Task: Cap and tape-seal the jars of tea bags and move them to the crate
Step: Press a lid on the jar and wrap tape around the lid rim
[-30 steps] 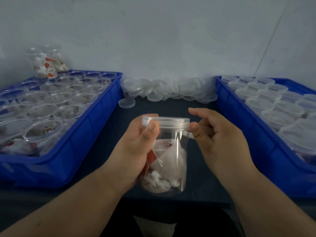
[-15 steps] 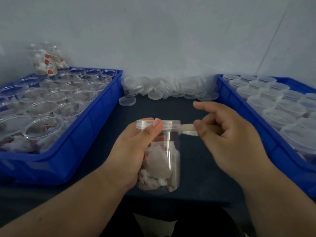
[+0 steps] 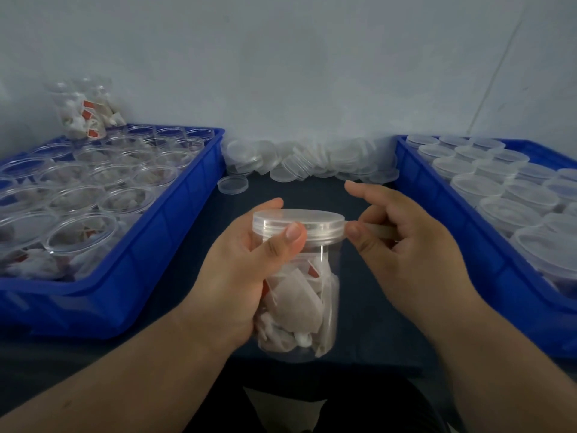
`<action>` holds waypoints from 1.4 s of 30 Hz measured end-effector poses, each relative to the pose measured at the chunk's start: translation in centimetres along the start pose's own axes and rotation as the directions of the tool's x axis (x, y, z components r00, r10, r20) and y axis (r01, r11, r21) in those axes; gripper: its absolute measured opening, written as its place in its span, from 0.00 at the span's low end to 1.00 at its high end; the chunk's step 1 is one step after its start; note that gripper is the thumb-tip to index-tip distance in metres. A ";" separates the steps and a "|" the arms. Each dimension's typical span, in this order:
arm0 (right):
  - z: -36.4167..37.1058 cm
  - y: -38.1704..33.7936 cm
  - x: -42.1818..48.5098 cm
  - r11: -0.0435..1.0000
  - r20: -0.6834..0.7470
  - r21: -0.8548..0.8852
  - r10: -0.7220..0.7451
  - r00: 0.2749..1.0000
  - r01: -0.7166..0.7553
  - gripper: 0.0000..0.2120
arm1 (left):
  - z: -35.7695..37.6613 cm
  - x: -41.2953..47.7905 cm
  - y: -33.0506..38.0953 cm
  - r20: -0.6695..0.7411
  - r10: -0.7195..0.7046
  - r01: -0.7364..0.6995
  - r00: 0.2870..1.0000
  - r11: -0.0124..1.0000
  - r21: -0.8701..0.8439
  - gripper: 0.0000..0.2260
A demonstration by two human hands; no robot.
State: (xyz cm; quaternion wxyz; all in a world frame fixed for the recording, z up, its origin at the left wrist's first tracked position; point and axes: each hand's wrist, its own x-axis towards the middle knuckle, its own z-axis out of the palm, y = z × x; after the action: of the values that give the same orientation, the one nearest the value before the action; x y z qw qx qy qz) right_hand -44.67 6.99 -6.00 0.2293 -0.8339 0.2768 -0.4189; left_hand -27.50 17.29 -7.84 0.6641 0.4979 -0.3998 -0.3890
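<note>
A clear plastic jar [image 3: 307, 310] full of white tea bags is held upright above the dark table, near its front edge. A clear lid [image 3: 298, 222] sits on it. My left hand [image 3: 240, 276] grips the jar from the left, thumb pressed on the lid's rim. My right hand [image 3: 406, 254] is at the lid's right side and pinches a pale strip of tape [image 3: 379, 230] that reaches the rim, with the index finger stretched out above it.
A blue crate [image 3: 175, 232] on the left holds several open jars of tea bags. A blue crate [image 3: 443, 220] on the right holds several capped jars. Loose clear lids [image 3: 299, 164] are heaped along the wall, one lid [image 3: 232, 184] lying apart. Two filled jars [image 3: 86, 110] stand behind the left crate.
The jar has turned in my left hand. My right hand, which drew the tape strip out to the right half a second ago, is now close against the lid's rim.
</note>
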 end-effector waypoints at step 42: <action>-1.1 1.0 0.6 1.000 0.040 0.022 -0.017 0.999 0.017 0.27 | 0.3 0.0 -0.8 -0.064 -0.014 0.013 0.998 1.000 -0.025 0.41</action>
State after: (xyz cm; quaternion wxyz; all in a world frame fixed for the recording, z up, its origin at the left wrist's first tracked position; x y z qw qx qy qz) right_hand -45.48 5.70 -5.64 0.2402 -0.8420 0.2606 -0.4067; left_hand -27.86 17.09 -8.56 0.6800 0.5046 -0.3700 -0.3821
